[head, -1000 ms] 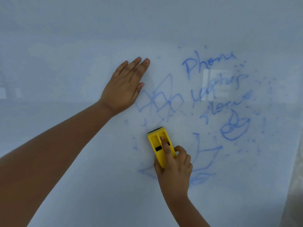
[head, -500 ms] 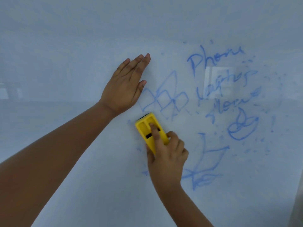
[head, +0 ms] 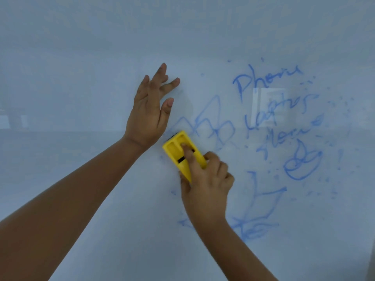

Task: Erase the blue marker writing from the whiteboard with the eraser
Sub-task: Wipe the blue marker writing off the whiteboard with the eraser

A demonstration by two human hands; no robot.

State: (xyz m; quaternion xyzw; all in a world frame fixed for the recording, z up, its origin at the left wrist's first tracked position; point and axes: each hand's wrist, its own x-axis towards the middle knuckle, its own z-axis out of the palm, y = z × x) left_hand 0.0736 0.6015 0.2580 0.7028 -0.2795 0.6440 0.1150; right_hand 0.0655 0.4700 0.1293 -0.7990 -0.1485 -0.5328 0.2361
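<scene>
A white whiteboard [head: 85, 82] fills the view. Blue marker writing [head: 269, 102] in three scrawled lines sits at the upper right, with a diamond sketch [head: 211, 122] to its left and a boat-like sketch [head: 263, 205] lower down. My right hand [head: 207, 179] grips a yellow eraser [head: 178, 153] pressed on the board, its top end touching the diamond sketch's lower left part. My left hand [head: 150, 112] is just left of the eraser, fingers spread and lifting, holding nothing.
A round blue doodle [head: 302, 165] and scattered blue specks [head: 332, 179] lie at the right. A pale rectangular reflection [head: 269, 106] overlaps the writing. The board's right edge [head: 371, 250] shows at the lower right corner.
My right hand has slid the eraser up and left, from the boat sketch to the diamond sketch. My left hand's fingers, flat on the board before, have spread and lifted.
</scene>
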